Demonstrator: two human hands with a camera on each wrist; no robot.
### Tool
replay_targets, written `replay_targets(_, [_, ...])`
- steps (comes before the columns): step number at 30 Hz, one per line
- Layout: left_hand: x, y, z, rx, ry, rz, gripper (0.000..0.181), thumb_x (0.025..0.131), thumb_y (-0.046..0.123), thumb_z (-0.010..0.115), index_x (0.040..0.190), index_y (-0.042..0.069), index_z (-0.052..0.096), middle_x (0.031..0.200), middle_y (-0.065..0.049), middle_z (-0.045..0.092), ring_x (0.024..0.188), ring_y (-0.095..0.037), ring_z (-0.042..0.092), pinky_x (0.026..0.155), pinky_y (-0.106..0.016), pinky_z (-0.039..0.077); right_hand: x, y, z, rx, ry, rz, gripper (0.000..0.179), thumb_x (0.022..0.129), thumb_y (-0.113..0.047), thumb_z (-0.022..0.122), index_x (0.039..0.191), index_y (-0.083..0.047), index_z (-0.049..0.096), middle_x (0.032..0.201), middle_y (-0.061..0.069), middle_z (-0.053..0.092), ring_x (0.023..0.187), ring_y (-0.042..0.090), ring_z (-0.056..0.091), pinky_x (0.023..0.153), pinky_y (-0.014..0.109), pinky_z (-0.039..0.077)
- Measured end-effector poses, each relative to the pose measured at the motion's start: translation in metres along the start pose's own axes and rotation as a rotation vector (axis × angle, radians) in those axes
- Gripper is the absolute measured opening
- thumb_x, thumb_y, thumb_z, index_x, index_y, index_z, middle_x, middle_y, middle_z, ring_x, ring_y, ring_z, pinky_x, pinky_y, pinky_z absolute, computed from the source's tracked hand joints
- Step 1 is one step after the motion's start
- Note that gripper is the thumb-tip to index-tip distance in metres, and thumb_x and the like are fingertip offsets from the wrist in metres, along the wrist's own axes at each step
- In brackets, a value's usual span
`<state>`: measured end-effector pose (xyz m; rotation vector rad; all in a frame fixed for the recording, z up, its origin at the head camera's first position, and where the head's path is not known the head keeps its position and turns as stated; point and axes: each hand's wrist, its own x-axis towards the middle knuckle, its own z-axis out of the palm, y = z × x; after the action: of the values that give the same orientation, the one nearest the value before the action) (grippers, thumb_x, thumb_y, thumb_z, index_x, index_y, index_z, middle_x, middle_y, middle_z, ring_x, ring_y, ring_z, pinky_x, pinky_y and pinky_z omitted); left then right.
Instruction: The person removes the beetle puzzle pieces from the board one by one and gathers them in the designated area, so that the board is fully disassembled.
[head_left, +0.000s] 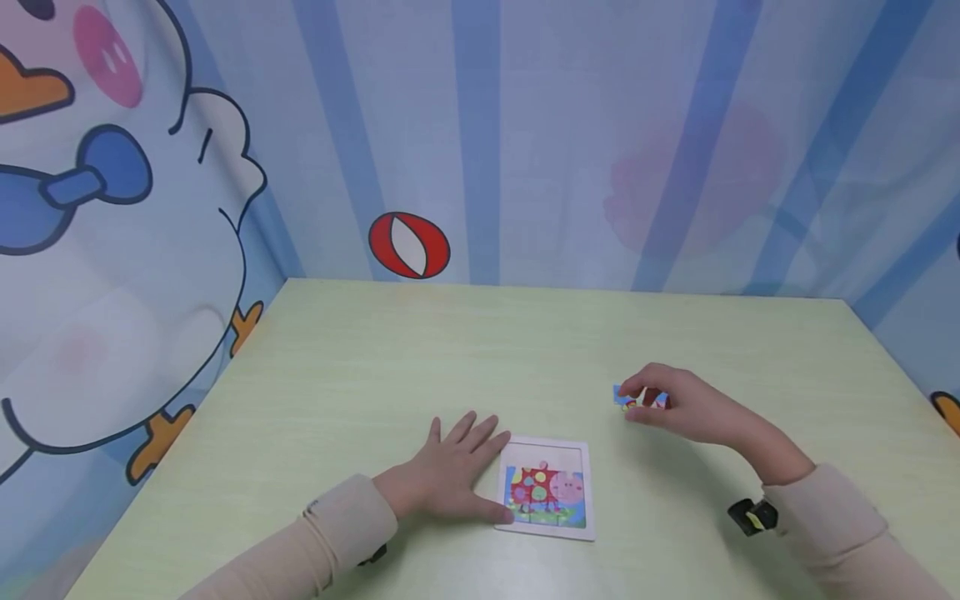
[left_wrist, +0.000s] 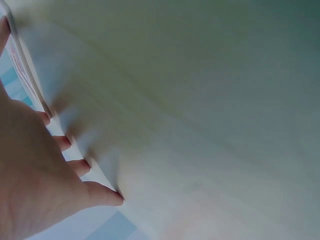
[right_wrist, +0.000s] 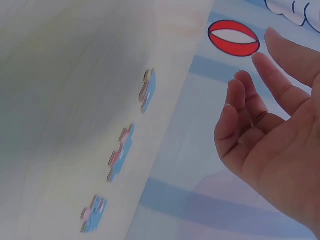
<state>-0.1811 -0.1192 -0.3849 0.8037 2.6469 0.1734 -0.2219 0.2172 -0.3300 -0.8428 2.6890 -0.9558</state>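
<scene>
A small square jigsaw tray [head_left: 591, 500] lies flat near the front of the table. Joined pieces [head_left: 547, 497] fill its lower part with a pink pig in spotted red; the tray's upper part shows bare board. My left hand [head_left: 454, 473] has its fingers spread on the table, thumb and a fingertip touching the tray's left edge. To the right, my right hand [head_left: 688, 405] hovers over loose jigsaw pieces [head_left: 619, 397], partly hiding them. In the right wrist view three pieces, including a middle one [right_wrist: 121, 152], lie apart on the table; the thumb and fingers hold nothing.
The pale green table [head_left: 420, 358] ends at a striped blue cloth backdrop [head_left: 540, 167] printed with a red-and-white ball [head_left: 409, 245]. A large cartoon bird [head_left: 112, 317] is printed on the left side. A small black device [head_left: 752, 517] sits at the right wrist.
</scene>
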Motion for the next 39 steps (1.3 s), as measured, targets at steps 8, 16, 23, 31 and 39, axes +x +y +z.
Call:
replay_targets(8, [0.000, 0.000, 0.001, 0.001, 0.001, -0.002, 0.102, 0.078, 0.080, 0.048, 0.156, 0.022, 0.017, 0.163, -0.002, 0.006, 0.149, -0.032, -0.001, 0.109, -0.069, 0.003, 0.011, -0.016, 0.015, 0.007, -0.055, -0.069, 0.033, 0.090, -0.025, 0.069, 0.114, -0.003, 0.064, 0.106, 0.007, 0.062, 0.090, 0.014, 0.054, 0.067, 0.025, 0.048])
replay_targets(16, [0.000, 0.001, 0.000, -0.002, -0.001, -0.003, 0.102, 0.078, 0.080, 0.049, 0.156, 0.022, 0.018, 0.163, -0.002, 0.006, 0.149, -0.032, 0.000, 0.110, -0.069, 0.003, 0.023, -0.030, 0.033, 0.022, -0.096, -0.087, 0.032, 0.090, -0.021, 0.069, 0.116, -0.004, 0.063, 0.108, 0.008, 0.063, 0.093, 0.022, 0.056, 0.069, 0.026, 0.050])
replay_targets(23, [0.000, 0.001, 0.000, -0.002, 0.002, -0.010, 0.102, 0.078, 0.080, 0.048, 0.156, 0.022, 0.018, 0.163, -0.002, 0.008, 0.149, -0.032, 0.001, 0.110, -0.069, 0.005, 0.033, -0.046, 0.052, 0.048, -0.171, -0.099, 0.032, 0.090, -0.023, 0.069, 0.117, -0.006, 0.063, 0.108, 0.006, 0.064, 0.093, 0.020, 0.058, 0.072, 0.027, 0.049])
replay_targets(31, [0.000, 0.001, -0.001, -0.004, 0.007, -0.005, 0.101, 0.078, 0.080, 0.048, 0.155, 0.022, 0.019, 0.163, -0.003, 0.008, 0.149, -0.033, 0.002, 0.109, -0.069, 0.006, 0.042, -0.053, 0.073, 0.059, -0.241, -0.110, 0.032, 0.090, -0.020, 0.068, 0.118, -0.005, 0.063, 0.108, 0.003, 0.063, 0.092, 0.014, 0.057, 0.076, 0.027, 0.049])
replay_targets(39, [-0.001, 0.001, -0.002, 0.002, 0.000, -0.003, 0.101, 0.078, 0.080, 0.047, 0.156, 0.022, 0.018, 0.163, -0.003, 0.008, 0.149, -0.033, 0.001, 0.109, -0.069, 0.006, 0.048, -0.057, 0.086, 0.092, -0.274, -0.076, 0.032, 0.087, -0.018, 0.072, 0.115, -0.005, 0.064, 0.098, 0.000, 0.062, 0.086, 0.012, 0.055, 0.076, 0.025, 0.049])
